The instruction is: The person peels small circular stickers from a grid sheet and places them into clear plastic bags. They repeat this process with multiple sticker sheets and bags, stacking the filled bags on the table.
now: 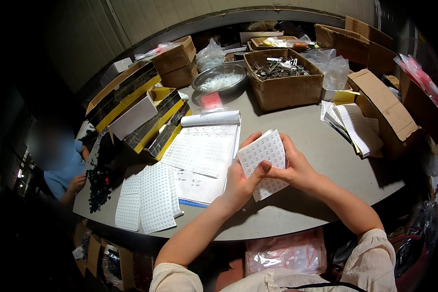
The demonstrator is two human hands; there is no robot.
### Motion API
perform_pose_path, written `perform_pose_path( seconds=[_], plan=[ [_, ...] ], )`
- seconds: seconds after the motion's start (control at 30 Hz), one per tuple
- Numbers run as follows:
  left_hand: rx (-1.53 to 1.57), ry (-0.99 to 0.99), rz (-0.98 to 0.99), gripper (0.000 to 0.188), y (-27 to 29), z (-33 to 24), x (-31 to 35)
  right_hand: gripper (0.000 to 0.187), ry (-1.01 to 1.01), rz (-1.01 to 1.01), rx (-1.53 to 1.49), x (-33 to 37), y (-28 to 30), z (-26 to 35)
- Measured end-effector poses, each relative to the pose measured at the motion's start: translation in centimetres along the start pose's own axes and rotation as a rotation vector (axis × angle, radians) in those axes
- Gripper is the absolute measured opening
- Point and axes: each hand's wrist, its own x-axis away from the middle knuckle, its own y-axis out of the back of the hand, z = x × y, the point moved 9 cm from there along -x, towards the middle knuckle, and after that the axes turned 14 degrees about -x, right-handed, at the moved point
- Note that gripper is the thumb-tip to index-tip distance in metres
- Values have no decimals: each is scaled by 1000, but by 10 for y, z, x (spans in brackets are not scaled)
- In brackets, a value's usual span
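Both my hands grip a white sticker sheet printed with rows of small marks, held tilted above the near part of the table. My left hand closes on its left side, thumb across the front. From the right, my right hand holds the other side, its thumb meeting the left one at the sheet's middle. Left of my hands lies an open notepad with handwriting and a printed sheet on it. More sticker sheets are spread near the table's front edge.
A cardboard box of small metal parts and a metal bowl of clear bits stand behind. Black-and-yellow boxes are stacked left, beside a pile of black pieces. Papers lie right. Another person sits at the left.
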Motion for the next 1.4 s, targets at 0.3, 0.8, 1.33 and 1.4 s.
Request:
perform_pose_path(
  seconds=[0.3,0.8,1.33,1.4],
  plan=[
    [-77,-78,-54,84,3,-1,1,89,26,-11,87,5,-2,2],
    [-150,-24,-77,74,1,-9,5,84,-25,-7,5,8,-8,7],
    [-94,112,-54,37,22,-17,-6,31,-126,43,-248,0,19,-3],
    [-93,153,-4,31,20,-10,-8,27,-222,167,-149,3,11,-8]
  ],
)
